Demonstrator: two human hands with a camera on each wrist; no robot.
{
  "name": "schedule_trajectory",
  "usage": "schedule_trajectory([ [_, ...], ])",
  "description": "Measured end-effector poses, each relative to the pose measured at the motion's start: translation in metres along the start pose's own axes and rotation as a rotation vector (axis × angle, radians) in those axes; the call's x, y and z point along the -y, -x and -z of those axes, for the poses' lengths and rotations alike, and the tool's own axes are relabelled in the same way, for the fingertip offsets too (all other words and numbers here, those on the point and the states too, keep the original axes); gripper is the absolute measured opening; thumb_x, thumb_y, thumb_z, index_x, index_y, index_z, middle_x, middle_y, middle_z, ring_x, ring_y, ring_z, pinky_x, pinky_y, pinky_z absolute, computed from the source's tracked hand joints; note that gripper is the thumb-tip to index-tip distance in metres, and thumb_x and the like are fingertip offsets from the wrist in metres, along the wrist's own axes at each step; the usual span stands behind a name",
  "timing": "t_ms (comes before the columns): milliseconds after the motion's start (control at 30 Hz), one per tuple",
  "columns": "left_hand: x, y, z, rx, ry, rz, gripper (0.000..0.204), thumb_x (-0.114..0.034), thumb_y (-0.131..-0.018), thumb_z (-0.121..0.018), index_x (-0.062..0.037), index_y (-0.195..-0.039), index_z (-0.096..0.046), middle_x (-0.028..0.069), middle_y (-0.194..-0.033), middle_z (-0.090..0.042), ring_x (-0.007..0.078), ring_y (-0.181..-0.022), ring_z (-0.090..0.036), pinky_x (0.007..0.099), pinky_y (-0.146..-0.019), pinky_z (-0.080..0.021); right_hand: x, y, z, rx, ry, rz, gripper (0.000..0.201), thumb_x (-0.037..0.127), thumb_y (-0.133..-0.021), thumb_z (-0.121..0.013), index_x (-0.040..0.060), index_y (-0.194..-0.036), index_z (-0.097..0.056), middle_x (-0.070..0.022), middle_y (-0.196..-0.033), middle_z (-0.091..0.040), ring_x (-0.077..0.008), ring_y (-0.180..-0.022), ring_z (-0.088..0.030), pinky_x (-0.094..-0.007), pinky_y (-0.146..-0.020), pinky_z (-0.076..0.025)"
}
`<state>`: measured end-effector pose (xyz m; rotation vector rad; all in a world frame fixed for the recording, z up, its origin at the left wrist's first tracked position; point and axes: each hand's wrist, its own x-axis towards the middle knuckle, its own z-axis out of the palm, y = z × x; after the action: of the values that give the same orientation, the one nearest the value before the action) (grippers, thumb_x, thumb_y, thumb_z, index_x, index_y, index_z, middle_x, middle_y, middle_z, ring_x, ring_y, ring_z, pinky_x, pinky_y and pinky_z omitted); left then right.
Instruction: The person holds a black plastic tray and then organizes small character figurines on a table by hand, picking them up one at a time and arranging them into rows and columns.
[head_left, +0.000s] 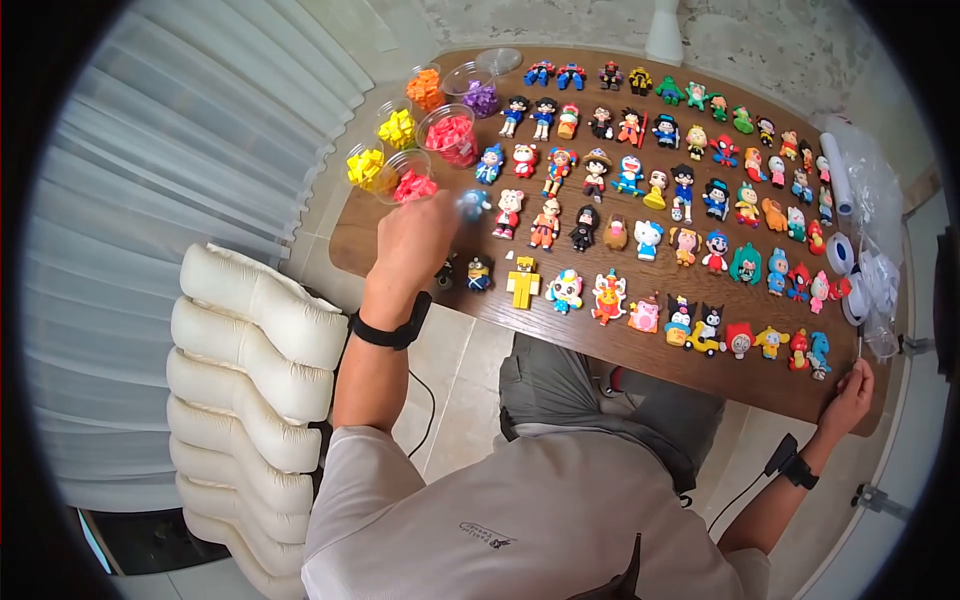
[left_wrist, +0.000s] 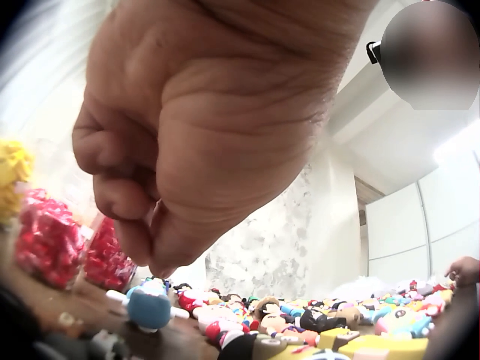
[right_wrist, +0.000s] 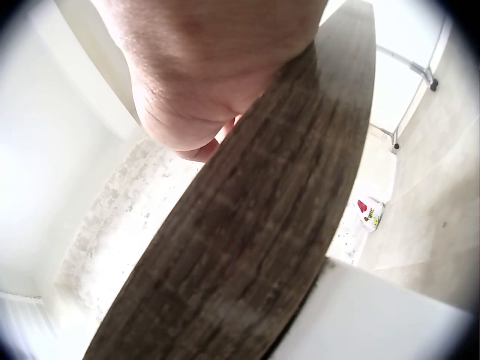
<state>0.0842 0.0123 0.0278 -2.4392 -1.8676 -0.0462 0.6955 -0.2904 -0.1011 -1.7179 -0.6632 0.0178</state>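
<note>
My left hand (head_left: 415, 240) reaches over the table's left part, beside the cups of red bows. Its thumb and fingertips pinch the top of a small blue figurine (left_wrist: 148, 307) with white arms, which looks blurred in the head view. In the left wrist view the left hand (left_wrist: 202, 142) hangs above it, fingers bent downward. My right hand (head_left: 850, 395) rests at the right edge of the wooden table (head_left: 760, 385), fingers loosely bent. In the right wrist view the table edge partly hides the right hand's (right_wrist: 202, 112) fingers.
Several rows of toy figurines (head_left: 595, 175) stand or lie across the table. Clear cups hold yellow bows (head_left: 397, 128), orange bows (head_left: 425, 90), purple bows (head_left: 480, 98) and red bows (head_left: 452, 138). Plastic wrapping (head_left: 880, 210) and tape rolls (head_left: 840, 253) lie at the right end.
</note>
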Motion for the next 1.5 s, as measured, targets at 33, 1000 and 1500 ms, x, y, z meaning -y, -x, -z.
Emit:
schedule_trajectory([
  [33, -0.001, 0.000, -0.002, 0.009, 0.002, 0.015, 0.030, -0.024, -0.091, -0.068, -0.0104, -0.118, -0.066, 0.0138, -0.097, -0.073, 0.0346, -0.094, -0.070, 0.0465, -0.075, -0.055, 0.000, 0.000, 0.000, 0.000, 0.008, 0.001, 0.023, 0.020, -0.102, -0.059, 0.0013, -0.112, -0.068, 0.0047, -0.076, -0.052, -0.0027, -0.066, -0.043, -0.0198, -0.058, -0.033],
  [1000, -0.008, -0.011, -0.015, 0.169, -0.032, -0.078, 0.044, -0.026, -0.093, -0.067, -0.0124, -0.132, -0.052, 0.0175, -0.096, -0.071, 0.0371, -0.094, -0.070, 0.0490, -0.076, -0.054, -0.005, -0.002, -0.001, 0.007, 0.030, 0.009, 0.023, 0.021, -0.102, -0.059, 0.0025, -0.112, -0.068, 0.0056, -0.075, -0.051, -0.0021, -0.065, -0.042, -0.0200, -0.057, -0.033],
  [1500, -0.032, -0.001, 0.016, -0.035, 0.026, -0.156, 0.042, -0.028, -0.092, -0.067, -0.0115, -0.130, -0.058, 0.0146, -0.092, -0.073, 0.0356, -0.089, -0.071, 0.0490, -0.072, -0.054, 0.001, 0.002, -0.005, -0.001, -0.043, 0.017, 0.020, 0.019, -0.101, -0.061, 0.0020, -0.110, -0.068, 0.0052, -0.071, -0.050, -0.0030, -0.064, -0.044, -0.0199, -0.058, -0.034],
])
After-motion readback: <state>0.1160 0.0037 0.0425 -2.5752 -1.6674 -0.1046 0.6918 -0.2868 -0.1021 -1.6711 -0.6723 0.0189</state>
